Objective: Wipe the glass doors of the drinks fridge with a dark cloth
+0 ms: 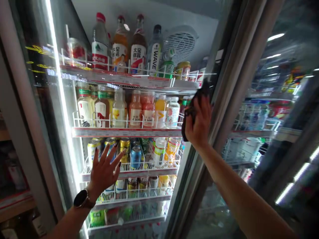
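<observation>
I'm looking at a glass-door drinks cooler [191,186], its lit wire shelves [129,169] packed with bottles [136,109] and cans [136,157]. My right hand [198,122], fingers together, presses a dark cloth [185,127] to the glass [164,43] near the door frame [219,122]; it looks soft, light, easily held by its bunched middle. My left hand [106,172] is spread open before the glass, contact unclear.

Dark cloth [184,127], probably, in right hand [198,122]
</observation>
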{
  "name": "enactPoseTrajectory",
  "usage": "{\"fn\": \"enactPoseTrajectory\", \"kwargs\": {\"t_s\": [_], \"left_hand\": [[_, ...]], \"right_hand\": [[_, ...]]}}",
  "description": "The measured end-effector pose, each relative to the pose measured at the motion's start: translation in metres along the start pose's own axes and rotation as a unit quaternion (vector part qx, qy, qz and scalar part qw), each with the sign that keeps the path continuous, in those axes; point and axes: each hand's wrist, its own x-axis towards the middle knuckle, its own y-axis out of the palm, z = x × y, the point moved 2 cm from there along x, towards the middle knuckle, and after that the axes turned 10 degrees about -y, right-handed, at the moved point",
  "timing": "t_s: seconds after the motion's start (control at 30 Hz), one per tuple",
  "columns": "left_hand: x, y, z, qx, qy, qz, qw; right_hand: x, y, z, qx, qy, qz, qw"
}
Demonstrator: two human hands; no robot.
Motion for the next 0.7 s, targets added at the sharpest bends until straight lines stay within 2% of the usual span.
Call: {"fn": "enactPoseTrajectory", "kwargs": {"t_s": [0.03,0.1,0.13,0.2,0.3,0.37,0.4,0.43,0.5,0.57,0.63,0.7], "left_hand": [[-0.001,0.002,0.000,0.006,0.000,-0.002,1.000],[-0.003,0.004,0.000,0.015,-0.002,0.000,1.000],[-0.003,0.005,0.000,0.019,-0.002,0.001,1.000],[-0.003,0.005,-0.001,0.026,-0.003,0.007,1.000],[-0.001,0.003,-0.002,0.032,0.000,0.009,0.999],[-0.001,0.002,-0.003,0.028,0.001,0.002,1.000],[-0.001,0.002,-0.003,0.024,0.001,0.000,1.000],[-0.001,0.002,-0.002,0.020,0.001,0.000,1.000],[-0.002,0.004,-0.001,0.012,0.002,-0.001,1.000],[-0.004,0.006,0.000,0.007,0.001,-0.003,1.000],[-0.005,0.007,0.000,0.006,-0.003,-0.006,1.000],[-0.005,0.008,0.001,0.007,-0.006,-0.006,1.000]], "right_hand": [[-0.001,0.002,0.001,-0.009,0.048,-0.022,0.999],[-0.032,0.006,0.025,-0.005,0.088,-0.020,0.996],[-0.060,0.008,0.045,0.004,0.079,0.000,0.997],[-0.135,0.006,0.094,0.027,0.028,0.046,0.998],[-0.253,-0.013,0.169,0.062,-0.066,0.125,0.988],[-0.303,-0.028,0.200,0.068,-0.074,0.154,0.983],[-0.313,-0.032,0.205,0.065,-0.072,0.161,0.982],[-0.312,-0.034,0.203,0.060,-0.064,0.163,0.983],[-0.276,-0.027,0.174,0.040,-0.031,0.144,0.988],[-0.205,-0.014,0.121,0.013,0.037,0.090,0.995],[-0.117,0.002,0.064,0.001,0.126,0.016,0.992],[-0.034,0.016,0.028,-0.007,0.162,-0.048,0.986]]}}
